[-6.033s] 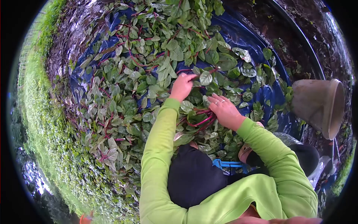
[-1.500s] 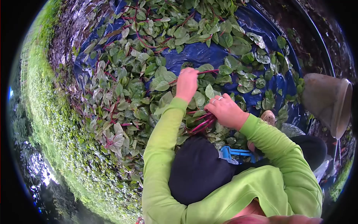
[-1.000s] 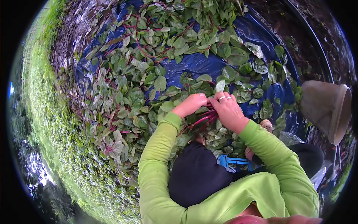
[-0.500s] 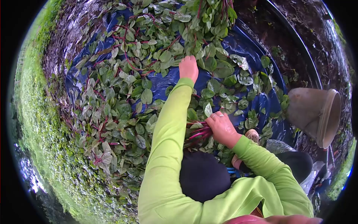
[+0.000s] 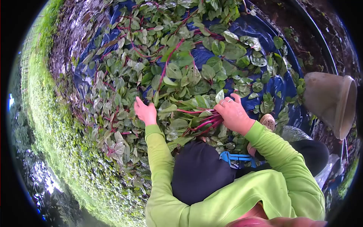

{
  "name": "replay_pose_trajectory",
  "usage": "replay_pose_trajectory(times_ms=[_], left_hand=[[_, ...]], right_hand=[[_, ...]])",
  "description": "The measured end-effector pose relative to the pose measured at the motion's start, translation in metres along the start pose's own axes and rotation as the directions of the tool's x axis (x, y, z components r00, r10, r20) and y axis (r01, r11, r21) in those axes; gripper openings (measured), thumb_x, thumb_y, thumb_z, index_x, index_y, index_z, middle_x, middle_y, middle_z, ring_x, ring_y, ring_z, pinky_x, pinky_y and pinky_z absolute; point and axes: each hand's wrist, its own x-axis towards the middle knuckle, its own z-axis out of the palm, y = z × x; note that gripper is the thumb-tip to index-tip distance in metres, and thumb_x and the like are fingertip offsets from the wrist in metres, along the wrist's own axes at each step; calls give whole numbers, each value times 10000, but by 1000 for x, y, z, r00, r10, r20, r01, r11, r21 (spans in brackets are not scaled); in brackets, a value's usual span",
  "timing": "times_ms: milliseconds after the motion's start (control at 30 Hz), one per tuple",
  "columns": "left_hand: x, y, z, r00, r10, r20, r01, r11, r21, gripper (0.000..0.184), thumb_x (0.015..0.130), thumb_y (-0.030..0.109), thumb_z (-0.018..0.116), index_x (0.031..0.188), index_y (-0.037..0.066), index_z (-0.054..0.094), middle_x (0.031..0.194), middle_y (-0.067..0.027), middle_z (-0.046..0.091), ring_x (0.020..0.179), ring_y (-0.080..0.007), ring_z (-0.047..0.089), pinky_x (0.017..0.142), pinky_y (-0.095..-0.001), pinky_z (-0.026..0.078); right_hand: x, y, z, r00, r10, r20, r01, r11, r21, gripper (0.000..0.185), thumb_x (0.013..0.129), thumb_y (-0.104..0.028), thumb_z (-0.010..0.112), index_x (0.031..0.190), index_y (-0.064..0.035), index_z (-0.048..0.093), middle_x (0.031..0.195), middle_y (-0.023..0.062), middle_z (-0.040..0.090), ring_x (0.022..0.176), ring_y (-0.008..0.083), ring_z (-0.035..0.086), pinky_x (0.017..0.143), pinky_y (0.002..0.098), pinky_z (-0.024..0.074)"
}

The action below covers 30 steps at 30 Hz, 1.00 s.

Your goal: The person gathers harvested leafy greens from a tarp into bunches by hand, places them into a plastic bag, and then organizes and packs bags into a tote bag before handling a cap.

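Leafy stems with red-purple stalks lie spread over a blue tarp. My right hand, with rings on it, is closed round the cut ends of a bunch of red stems, whose leaves point left over my knee. My left hand is at the left, over the leaf pile, its fingers apart and nothing in them. Between and beyond my hands, a long red stem with large green leaves lies across the pile.
A grey-brown pot lies on its side at the right, by a dark curved edge. Below my right hand are a pink clog, a blue plastic item and clear plastic. Green ground plants run along the left.
My left hand has drawn back from the far leaves to the near left and is open. More leafy stems now cover the tarp's middle. My right hand still grips its bunch.
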Motion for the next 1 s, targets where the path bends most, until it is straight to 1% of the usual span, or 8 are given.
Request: replay_pose_trajectory(times_ms=[167, 300, 500, 633, 767, 833, 967, 1000], left_hand=[[20, 83, -6, 813, 541, -215, -578, 791, -199, 331, 863, 9, 590, 1177, 40, 689, 1169, -179, 670, 1126, -375, 589, 1013, -463, 440], [86, 117, 50, 836, 488, -251, -547, 784, -295, 245, 863, 31, 618, 1097, 20, 691, 1065, -169, 685, 1016, -374, 623, 960, -430, 476], [114, 139, 65, 735, 651, 188, -675, 730, 109, 319, 833, 197, 714, 1143, 120, 710, 1074, -116, 654, 1134, -341, 582, 1020, -481, 412], [109, 143, 55, 662, 688, 299, -742, 658, 128, 323, 760, 214, 747, 1077, 159, 723, 1063, -94, 639, 1160, -347, 556, 1049, -500, 367], [82, 134, 38, 495, 853, 168, -803, 522, -287, 173, 810, 233, 639, 892, 85, 677, 977, -115, 645, 1031, -321, 584, 1006, -552, 376], [46, 141, -1, 503, 814, 292, -696, 581, -421, 189, 842, 239, 593, 889, 59, 628, 938, -131, 648, 964, -342, 612, 977, -589, 372], [-24, 157, -72, 395, 797, 457, -627, 598, -499, 192, 888, 220, 550, 989, 61, 589, 923, -188, 663, 958, -378, 639, 931, -488, 447], [-36, 153, -70, 436, 759, 483, -525, 651, -548, 187, 900, 216, 550, 970, 48, 591, 903, -212, 658, 909, -404, 636, 811, -448, 493]], right_hand=[[9, -8, -4, 999, -41, -12, 41, 999, 22, 351, 721, -72, 678, 1068, -101, 640, 1001, 99, 637, 1048, 293, 598, 984, 490, 395], [15, -12, -6, 995, -81, -54, 82, 997, 5, 390, 733, -70, 664, 1123, -95, 649, 992, 98, 639, 1034, 296, 603, 937, 438, 417], [22, -18, -8, 994, -100, -30, 101, 995, 16, 393, 732, -58, 675, 1122, -86, 644, 980, 96, 630, 1038, 305, 596, 951, 444, 426], [28, -22, -11, 992, -128, -14, 128, 992, 5, 234, 776, -73, 604, 1008, -67, 634, 1032, 113, 642, 1052, 303, 602, 950, 464, 436], [41, -26, -8, 953, -240, -185, 241, 970, -16, 143, 813, -94, 575, 943, -54, 622, 1157, 153, 617, 1144, 312, 588, 1095, 510, 388], [49, -34, -21, 941, -267, -208, 259, 964, -64, 131, 823, -107, 573, 930, -53, 624, 1230, 163, 597, 1209, 317, 562, 1141, 519, 347], [59, -36, -13, 930, -253, -266, 221, 965, -144, 112, 828, -118, 575, 906, -56, 625, 1338, 170, 560, 1302, 328, 504, 1161, 527, 321], [58, -34, -10, 959, -223, -177, 207, 973, -107, 111, 830, -120, 575, 905, -57, 627, 1364, 168, 546, 1319, 331, 489, 1165, 527, 313]])
